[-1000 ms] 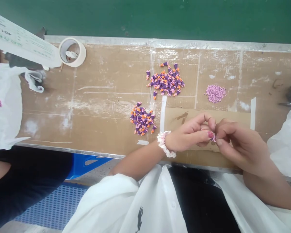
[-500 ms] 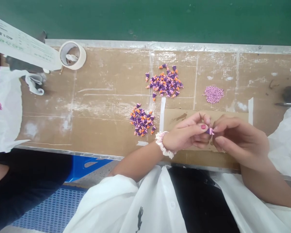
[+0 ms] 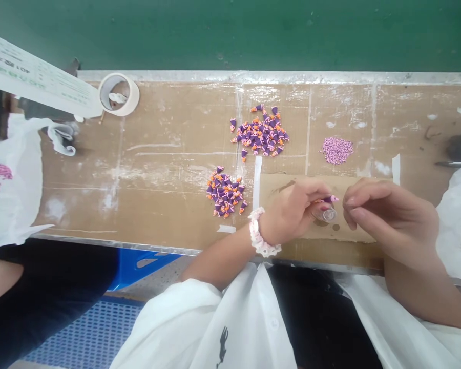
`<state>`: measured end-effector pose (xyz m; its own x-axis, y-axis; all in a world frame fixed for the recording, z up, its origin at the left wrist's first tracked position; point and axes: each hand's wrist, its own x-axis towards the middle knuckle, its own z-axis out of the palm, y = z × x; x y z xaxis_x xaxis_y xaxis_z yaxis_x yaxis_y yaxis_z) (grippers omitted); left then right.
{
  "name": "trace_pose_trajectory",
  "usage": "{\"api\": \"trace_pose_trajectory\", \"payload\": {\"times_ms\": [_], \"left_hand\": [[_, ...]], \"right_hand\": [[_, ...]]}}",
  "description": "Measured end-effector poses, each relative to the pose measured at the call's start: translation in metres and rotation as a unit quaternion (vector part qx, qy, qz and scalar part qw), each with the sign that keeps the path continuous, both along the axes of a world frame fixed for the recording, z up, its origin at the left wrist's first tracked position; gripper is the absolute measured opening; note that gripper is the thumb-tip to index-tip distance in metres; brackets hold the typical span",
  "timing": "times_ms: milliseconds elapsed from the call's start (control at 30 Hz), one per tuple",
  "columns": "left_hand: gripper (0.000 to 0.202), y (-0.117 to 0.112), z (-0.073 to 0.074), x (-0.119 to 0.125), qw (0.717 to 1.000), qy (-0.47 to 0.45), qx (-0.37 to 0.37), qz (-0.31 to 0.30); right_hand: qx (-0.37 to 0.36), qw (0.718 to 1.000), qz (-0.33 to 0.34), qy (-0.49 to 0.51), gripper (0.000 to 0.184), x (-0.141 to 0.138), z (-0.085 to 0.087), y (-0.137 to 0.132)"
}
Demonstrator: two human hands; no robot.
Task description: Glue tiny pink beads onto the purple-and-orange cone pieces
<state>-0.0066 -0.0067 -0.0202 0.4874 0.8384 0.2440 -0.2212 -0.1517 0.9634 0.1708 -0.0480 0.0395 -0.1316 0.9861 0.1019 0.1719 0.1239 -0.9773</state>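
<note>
My left hand [image 3: 292,207], with a white scrunchie on its wrist, pinches a small purple figure piece [image 3: 331,198] with a pink end pointing right. Just below its fingertips shows the round end of a small clear container [image 3: 328,214]; whether the hand grips it or it rests on the cardboard I cannot tell. My right hand [image 3: 390,218] is a short way to the right, apart from the piece. Its thumb and fingers are curled close together, and anything between them is hidden. Below both hands lies a cardboard sheet [image 3: 276,189].
Two piles of purple, orange and pink figure pieces, a far pile [image 3: 259,132] and a near pile [image 3: 225,193], lie left of my hands. Beyond them at right is a heap of tiny pink pieces [image 3: 337,150]. A tape roll [image 3: 131,100] and white bag [image 3: 23,200] are at left.
My right hand has drawn away to the right from the piece in my left hand. The piece has risen slightly, and the clear round end has come into view beneath it.
</note>
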Motion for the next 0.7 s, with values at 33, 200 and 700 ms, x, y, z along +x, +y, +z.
{"api": "trace_pose_trajectory", "payload": {"times_ms": [33,200,700], "left_hand": [[0.02,0.001,-0.001,-0.001,0.997,0.038,0.062,0.021],[0.011,0.008,0.001,-0.006,0.958,0.138,0.244,0.064],[0.008,0.007,0.005,-0.005,0.87,0.143,0.44,0.172]], "right_hand": [[0.001,1.0,-0.015,-0.007,0.02,0.0,-0.001,0.0],[0.053,0.996,-0.021,-0.074,0.027,-0.003,-0.004,-0.002],[0.153,0.97,-0.058,-0.179,0.024,-0.013,-0.004,-0.004]]}}
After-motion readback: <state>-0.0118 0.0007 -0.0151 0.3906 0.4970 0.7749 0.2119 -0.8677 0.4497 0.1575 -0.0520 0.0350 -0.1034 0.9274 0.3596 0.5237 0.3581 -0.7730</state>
